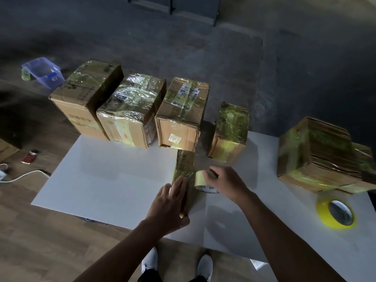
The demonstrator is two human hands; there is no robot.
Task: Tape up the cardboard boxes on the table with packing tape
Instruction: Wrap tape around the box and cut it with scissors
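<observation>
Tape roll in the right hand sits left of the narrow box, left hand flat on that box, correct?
No: the head view shows the tape roll in the right hand sitting right of the narrow box, left hand flat on that box.

Brown cardboard boxes (179, 110) gleam yellow-green with tape on the white table (114, 176). A bright yellow tape roll (335, 214) lies at the table's right edge; a second roll (201, 180) mid-table looks pale cream, perhaps.
</observation>
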